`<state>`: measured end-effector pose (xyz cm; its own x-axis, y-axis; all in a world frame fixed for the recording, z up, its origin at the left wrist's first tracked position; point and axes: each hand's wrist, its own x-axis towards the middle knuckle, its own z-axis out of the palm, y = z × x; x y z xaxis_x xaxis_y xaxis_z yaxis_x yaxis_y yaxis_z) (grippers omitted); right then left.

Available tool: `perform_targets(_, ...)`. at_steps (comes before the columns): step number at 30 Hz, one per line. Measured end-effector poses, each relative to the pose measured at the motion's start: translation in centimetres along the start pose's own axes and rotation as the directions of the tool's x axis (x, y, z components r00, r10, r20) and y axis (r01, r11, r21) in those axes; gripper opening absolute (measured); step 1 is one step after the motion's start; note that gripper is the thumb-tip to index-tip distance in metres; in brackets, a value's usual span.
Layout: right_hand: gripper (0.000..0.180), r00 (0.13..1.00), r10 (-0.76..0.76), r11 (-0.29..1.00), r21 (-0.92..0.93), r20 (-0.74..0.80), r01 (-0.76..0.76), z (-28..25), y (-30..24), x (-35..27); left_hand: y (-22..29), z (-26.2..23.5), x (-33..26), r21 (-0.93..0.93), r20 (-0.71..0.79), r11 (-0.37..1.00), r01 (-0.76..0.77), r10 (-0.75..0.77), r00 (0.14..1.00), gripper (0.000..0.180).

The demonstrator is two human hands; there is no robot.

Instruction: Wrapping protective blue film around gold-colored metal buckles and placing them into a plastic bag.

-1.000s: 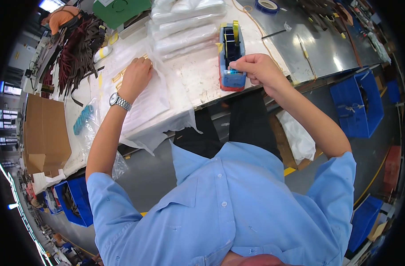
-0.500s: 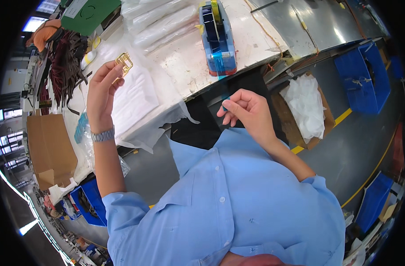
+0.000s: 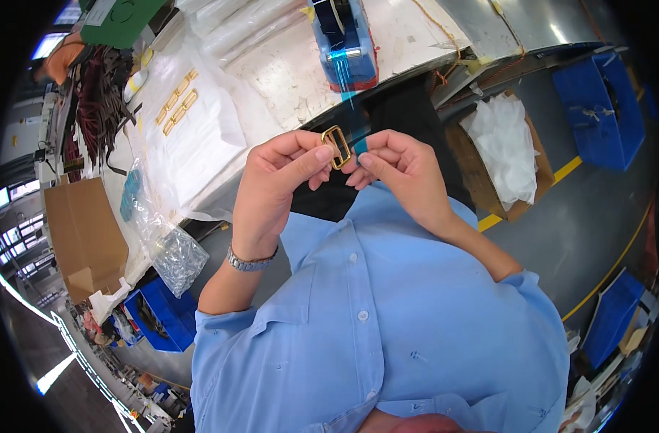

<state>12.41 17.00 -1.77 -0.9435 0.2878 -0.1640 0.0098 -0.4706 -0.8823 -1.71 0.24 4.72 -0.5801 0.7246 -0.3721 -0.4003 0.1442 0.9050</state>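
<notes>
My left hand pinches a gold metal buckle by its left side, in front of my shirt. Close beside it, my right hand grips the free end of a blue tape strip. That strip runs up to a blue tape dispenser on the bench edge. The buckle and the tape end are nearly together; I cannot tell whether they touch. Several more gold buckles lie in two rows on a white sheet at the left of the bench.
Clear plastic packs lie at the back of the bench. A cardboard box and a clear bag are at the left. To the right stand a carton of white wrapping and a blue bin. Dark straps hang far left.
My left hand has come right and nearer from the white sheet, bringing the buckle to my right hand. The right hand still holds the tape end.
</notes>
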Motion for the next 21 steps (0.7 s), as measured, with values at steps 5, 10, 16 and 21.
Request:
perform_targets(5, 0.028, 0.999, -0.015, 1.000, 0.011, -0.032, 0.015, 0.2, 0.1, -0.4, 0.1, 0.8, 0.2, 0.070, -0.007, 0.998, -0.005, 0.005, 1.000, 0.014)
perform_targets(10, 0.033, 0.999, -0.012, 0.999, -0.035, -0.042, 0.011, 0.2, 0.0, -0.6, 0.0, 1.3, 0.9, 0.064, 0.016, 0.998, 0.011, -0.012, 1.000, 0.014)
perform_targets(16, 0.031, 0.999, -0.012, 0.999, -0.035, -0.034, 0.011, 0.1, 0.0, -0.7, -0.7, 1.5, 1.5, 0.064, -0.004, 0.998, 0.020, -0.019, 1.000, 0.015)
perform_targets(21, 0.032, 0.999, -0.013, 0.999, -0.051, -0.030, 0.011, 0.2, -0.6, -0.9, -1.2, 1.5, 1.8, 0.096, -0.021, 0.995, 0.011, -0.009, 1.000, 0.014)
